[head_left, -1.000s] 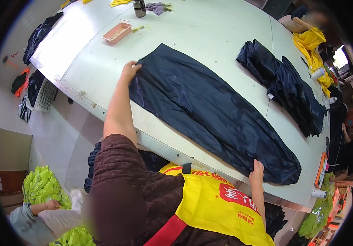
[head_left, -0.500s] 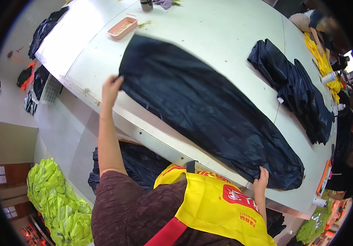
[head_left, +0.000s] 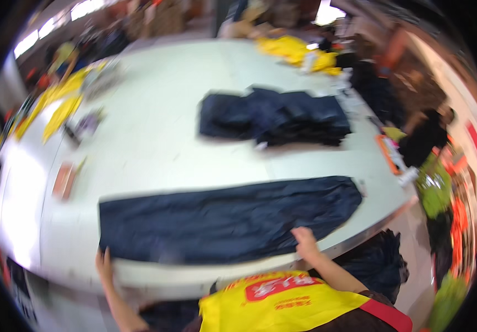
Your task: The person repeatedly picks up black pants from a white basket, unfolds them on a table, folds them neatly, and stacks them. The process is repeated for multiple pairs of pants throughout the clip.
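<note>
A long dark navy garment (head_left: 222, 221), folded into a strip with a rounded right end, lies flat along the near side of the white table. My left hand (head_left: 104, 264) is at its near left corner, fingers closed on the cloth edge, though somewhat blurred. Toward the right, my right hand (head_left: 305, 243) rests on the near edge of the cloth with its fingers apart. The garment's surface shows lengthwise wrinkles.
Beyond the garment lies a pile of folded navy garments (head_left: 274, 116) on the white table (head_left: 155, 160). A pink tray (head_left: 64, 181) stands at the left. Yellow cloth (head_left: 299, 53) lies at the far edge. Dark cloth (head_left: 374, 263) hangs below the table's near right edge. Other people work around it.
The view has swung round, so the garment now runs nearly level across it. My left hand stays at its corner. My right hand now lies farther onto the cloth, its fingers apart.
</note>
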`<action>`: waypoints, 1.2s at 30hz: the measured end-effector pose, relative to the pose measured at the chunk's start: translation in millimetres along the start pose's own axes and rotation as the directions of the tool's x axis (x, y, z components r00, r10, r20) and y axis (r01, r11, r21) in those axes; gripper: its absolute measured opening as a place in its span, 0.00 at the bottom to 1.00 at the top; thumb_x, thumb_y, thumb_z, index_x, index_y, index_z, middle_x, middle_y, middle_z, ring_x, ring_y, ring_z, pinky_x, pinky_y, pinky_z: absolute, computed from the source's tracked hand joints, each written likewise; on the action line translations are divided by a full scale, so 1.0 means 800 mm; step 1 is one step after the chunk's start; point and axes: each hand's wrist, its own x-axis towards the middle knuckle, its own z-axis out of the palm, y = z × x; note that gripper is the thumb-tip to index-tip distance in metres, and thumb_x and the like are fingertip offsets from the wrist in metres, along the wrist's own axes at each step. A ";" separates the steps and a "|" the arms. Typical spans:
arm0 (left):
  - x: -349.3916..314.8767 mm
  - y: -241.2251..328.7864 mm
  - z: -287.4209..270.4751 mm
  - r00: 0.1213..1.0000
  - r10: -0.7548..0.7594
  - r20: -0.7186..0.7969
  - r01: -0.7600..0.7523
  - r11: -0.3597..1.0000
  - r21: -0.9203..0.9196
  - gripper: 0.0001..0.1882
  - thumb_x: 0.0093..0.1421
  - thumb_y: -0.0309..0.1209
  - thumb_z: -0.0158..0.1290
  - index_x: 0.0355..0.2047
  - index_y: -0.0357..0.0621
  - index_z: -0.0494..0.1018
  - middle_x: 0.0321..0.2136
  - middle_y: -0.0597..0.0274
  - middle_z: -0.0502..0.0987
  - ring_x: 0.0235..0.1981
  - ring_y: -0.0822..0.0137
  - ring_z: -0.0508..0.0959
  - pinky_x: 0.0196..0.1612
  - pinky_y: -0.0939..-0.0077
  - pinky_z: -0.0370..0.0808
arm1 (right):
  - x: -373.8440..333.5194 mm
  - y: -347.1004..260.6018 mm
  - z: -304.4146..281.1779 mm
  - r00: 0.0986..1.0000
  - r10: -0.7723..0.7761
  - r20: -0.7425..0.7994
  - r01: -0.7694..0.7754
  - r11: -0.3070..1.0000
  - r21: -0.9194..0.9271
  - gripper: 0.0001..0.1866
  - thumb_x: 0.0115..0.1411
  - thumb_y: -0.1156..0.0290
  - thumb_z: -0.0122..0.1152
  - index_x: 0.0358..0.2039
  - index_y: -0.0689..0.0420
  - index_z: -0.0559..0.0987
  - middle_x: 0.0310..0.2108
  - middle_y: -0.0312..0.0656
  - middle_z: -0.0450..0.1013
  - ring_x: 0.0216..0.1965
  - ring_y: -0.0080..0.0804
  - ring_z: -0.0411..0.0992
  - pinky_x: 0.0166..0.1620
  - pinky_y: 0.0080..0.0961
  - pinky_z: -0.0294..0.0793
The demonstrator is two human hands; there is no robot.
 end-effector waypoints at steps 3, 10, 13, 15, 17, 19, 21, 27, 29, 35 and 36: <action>0.003 0.052 -0.002 0.987 -0.158 -0.043 0.163 0.970 0.181 0.23 0.60 0.37 0.48 0.47 0.27 0.65 0.45 0.38 0.68 0.47 0.45 0.67 0.52 0.61 0.63 | 0.006 -0.010 -0.026 0.998 0.048 -0.048 -0.052 0.994 -0.098 0.25 0.42 0.82 0.54 0.45 0.59 0.73 0.46 0.50 0.66 0.48 0.46 0.63 0.52 0.33 0.64; 0.053 0.053 -0.023 0.934 0.212 -0.288 -0.094 0.922 0.375 0.16 0.62 0.34 0.46 0.38 0.29 0.66 0.33 0.45 0.70 0.38 0.50 0.69 0.45 0.61 0.65 | 0.003 -0.005 -0.076 0.920 0.384 0.079 -0.347 0.892 -0.290 0.17 0.46 0.68 0.59 0.39 0.55 0.78 0.38 0.45 0.72 0.39 0.42 0.72 0.41 0.34 0.73; 0.088 0.169 -0.082 0.937 0.110 -0.332 -0.091 0.993 0.073 0.16 0.64 0.33 0.43 0.41 0.28 0.66 0.35 0.46 0.71 0.36 0.56 0.70 0.44 0.71 0.66 | 0.026 0.012 -0.106 0.956 0.254 -0.146 -0.273 0.952 -0.134 0.15 0.46 0.69 0.57 0.37 0.56 0.78 0.36 0.45 0.75 0.35 0.43 0.74 0.38 0.34 0.74; 0.121 0.216 -0.076 0.850 0.169 -0.498 -0.192 0.981 0.006 0.15 0.65 0.33 0.40 0.37 0.29 0.67 0.33 0.47 0.70 0.34 0.56 0.71 0.40 0.73 0.68 | 0.041 0.018 -0.140 0.939 0.268 -0.216 -0.278 0.960 -0.021 0.15 0.46 0.70 0.55 0.37 0.56 0.78 0.36 0.46 0.75 0.35 0.44 0.74 0.38 0.34 0.74; 0.133 0.216 -0.078 0.973 0.096 -0.210 -0.113 0.991 -0.071 0.16 0.65 0.35 0.41 0.30 0.31 0.66 0.24 0.53 0.68 0.27 0.64 0.66 0.34 0.73 0.65 | 0.062 0.024 -0.160 0.947 0.319 -0.038 -0.317 0.947 0.046 0.15 0.46 0.69 0.55 0.37 0.55 0.78 0.34 0.48 0.75 0.35 0.44 0.74 0.37 0.35 0.73; 0.131 0.196 -0.071 0.995 0.096 0.016 -0.097 0.992 0.085 0.17 0.64 0.35 0.41 0.25 0.32 0.64 0.19 0.56 0.65 0.25 0.66 0.62 0.30 0.71 0.62 | 0.073 0.034 -0.159 0.963 0.261 0.072 -0.250 0.960 -0.128 0.15 0.46 0.69 0.55 0.36 0.55 0.78 0.34 0.48 0.75 0.35 0.45 0.73 0.38 0.36 0.73; 0.119 0.185 -0.065 0.997 -0.055 0.058 0.058 0.998 -0.040 0.18 0.62 0.37 0.44 0.20 0.39 0.62 0.13 0.64 0.62 0.15 0.72 0.61 0.19 0.76 0.60 | 0.079 0.040 -0.153 0.958 0.253 0.138 -0.217 0.948 -0.232 0.15 0.46 0.68 0.55 0.36 0.55 0.78 0.33 0.48 0.75 0.36 0.46 0.73 0.38 0.38 0.72; 0.080 0.114 -0.034 0.872 -0.357 0.336 0.486 0.539 -0.688 0.11 0.60 0.34 0.48 0.42 0.44 0.66 0.33 0.61 0.71 0.35 0.68 0.69 0.39 0.68 0.64 | 0.033 0.062 -0.089 0.919 0.245 0.310 -0.183 0.959 -0.218 0.17 0.44 0.71 0.54 0.38 0.58 0.78 0.39 0.50 0.73 0.43 0.46 0.70 0.45 0.37 0.70; 0.085 0.159 -0.034 0.901 -0.196 0.387 0.433 0.348 -0.832 0.18 0.62 0.36 0.46 0.50 0.42 0.67 0.43 0.58 0.74 0.45 0.65 0.71 0.48 0.63 0.67 | 0.002 0.083 -0.060 0.946 0.195 0.258 -0.125 0.956 -0.266 0.15 0.45 0.72 0.55 0.37 0.60 0.76 0.38 0.50 0.72 0.40 0.49 0.70 0.44 0.38 0.70; -0.009 0.159 -0.028 0.910 -0.414 -0.019 0.393 0.875 -0.283 0.22 0.55 0.32 0.45 0.51 0.39 0.64 0.40 0.50 0.75 0.44 0.56 0.74 0.47 0.63 0.68 | 0.007 0.093 -0.040 0.979 0.131 0.155 -0.100 0.976 -0.193 0.13 0.49 0.72 0.57 0.37 0.60 0.73 0.40 0.48 0.68 0.39 0.50 0.69 0.43 0.36 0.69; -0.020 0.133 -0.014 0.939 -0.340 -0.059 0.341 0.940 0.007 0.22 0.53 0.32 0.47 0.48 0.37 0.66 0.38 0.48 0.76 0.42 0.55 0.75 0.46 0.64 0.69 | 0.004 0.101 -0.040 0.980 0.141 0.139 -0.115 0.978 -0.176 0.14 0.49 0.72 0.58 0.37 0.60 0.72 0.41 0.49 0.68 0.41 0.50 0.68 0.45 0.35 0.68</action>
